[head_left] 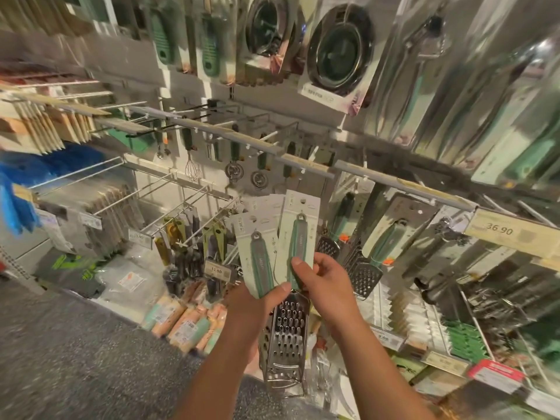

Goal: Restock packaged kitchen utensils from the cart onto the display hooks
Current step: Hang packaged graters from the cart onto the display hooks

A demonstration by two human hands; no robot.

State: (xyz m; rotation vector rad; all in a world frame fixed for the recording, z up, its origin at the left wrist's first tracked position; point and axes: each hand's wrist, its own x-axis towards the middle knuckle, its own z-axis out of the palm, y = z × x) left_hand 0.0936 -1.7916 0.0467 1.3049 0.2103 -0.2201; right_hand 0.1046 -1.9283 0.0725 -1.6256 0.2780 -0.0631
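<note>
1. Your two bare forearms rise from the bottom edge toward the middle of the frame, and both hands meet just below center.
2. Your left hand point(257, 301) pinches the lower end of the left grater card point(254, 253), thumb pressed flat on its front.
3. Your right hand point(324, 280) grips the right grater card point(298, 234) beside it, thumb laid over the green handle printed side up.
4. Both cards stand nearly upright and fan apart slightly, their top edges overlapping; more cards seem stacked behind them, but you cannot tell how many.
5. Below your hands, the metal grater blade point(286, 338) of the held packs hangs down toward the floor.
6. Behind the cards, in mid frame, bare display hooks point(194, 201) jut out from the wall.
7. To the right of your hands, hanging graters point(363, 268) already fill a hook.
8. At the right edge, a price tag point(501, 230) reads 36.90.
9. Upper center holds packaged strainers point(339, 53), blurred.
10. Lower left shows speckled grey floor point(75, 344), with peach and green rolling pins point(188, 322) lying at the shelf base.
</note>
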